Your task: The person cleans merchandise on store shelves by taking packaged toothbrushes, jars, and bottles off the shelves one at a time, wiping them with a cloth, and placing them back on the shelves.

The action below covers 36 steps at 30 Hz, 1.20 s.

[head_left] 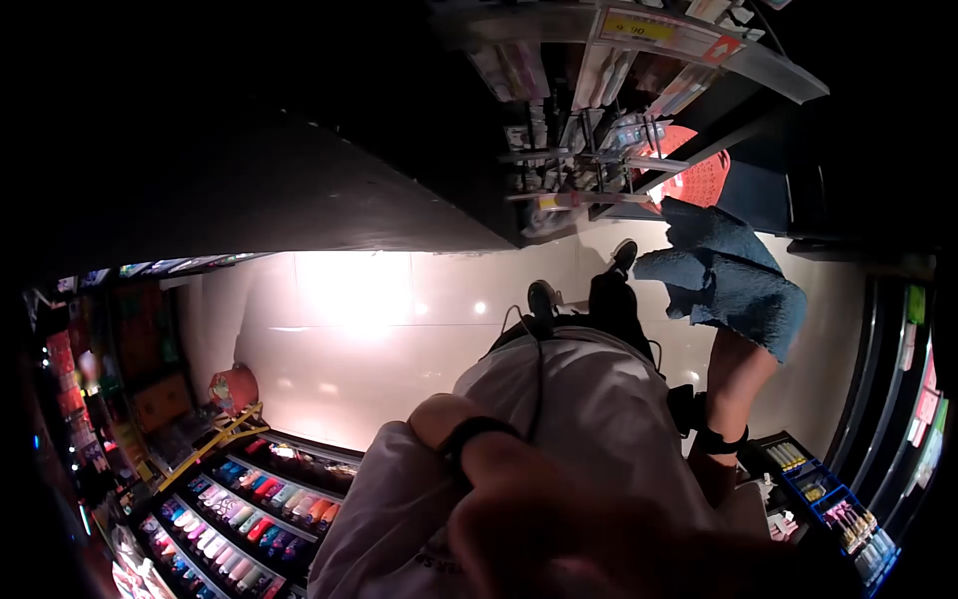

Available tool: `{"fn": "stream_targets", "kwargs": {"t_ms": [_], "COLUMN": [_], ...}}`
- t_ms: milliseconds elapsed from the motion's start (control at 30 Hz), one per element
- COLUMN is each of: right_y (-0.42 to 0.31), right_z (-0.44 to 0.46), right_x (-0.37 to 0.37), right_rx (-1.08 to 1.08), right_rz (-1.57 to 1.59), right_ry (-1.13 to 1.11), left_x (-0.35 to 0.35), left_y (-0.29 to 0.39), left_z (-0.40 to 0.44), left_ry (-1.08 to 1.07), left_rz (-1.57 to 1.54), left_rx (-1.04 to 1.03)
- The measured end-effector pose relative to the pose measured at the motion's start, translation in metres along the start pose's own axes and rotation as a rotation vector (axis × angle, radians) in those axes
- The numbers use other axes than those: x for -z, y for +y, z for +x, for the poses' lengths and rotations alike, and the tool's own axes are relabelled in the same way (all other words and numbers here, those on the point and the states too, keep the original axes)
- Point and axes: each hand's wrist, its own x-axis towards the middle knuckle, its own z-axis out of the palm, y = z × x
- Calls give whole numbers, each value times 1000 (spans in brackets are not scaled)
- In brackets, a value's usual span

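So, right forearm (740,374) disappears into a blue-grey, cloth-looking piece (743,285); that thing sits off to the right, above the pale floor (289,379), with a red basket (707,180) just past it; the hand itself is hidden, so I can't tell if it's gripping or spread; left hand (494,534) is a dark blur over the pale shirt (589,429), fingers unreadable, can't tell there either; rows of colourful little items (264,499) fill the lower-left racks

Pale floor (429,369) under dark shoes (625,256), and a tiered rack (299,482) with rows of small multicoloured items (267,489)
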Motion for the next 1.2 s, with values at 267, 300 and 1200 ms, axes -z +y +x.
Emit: {"fn": "stream_targets", "kwargs": {"t_ms": [267,300,1200], "right_y": [-5,-37,-111], "right_z": [-19,-16,-10], "right_x": [4,-24,98], "right_rx": [40,17,43], "right_rz": [98,-127,-599], "right_ry": [-193,-274,-473], "left_x": [92,121,211], "left_y": [50,66,63], "left_z": [-13,-10,7], "left_ry": [378,465,829], "left_rz": [1011,1379,1394], "left_rx": [-50,-54,-232]}}
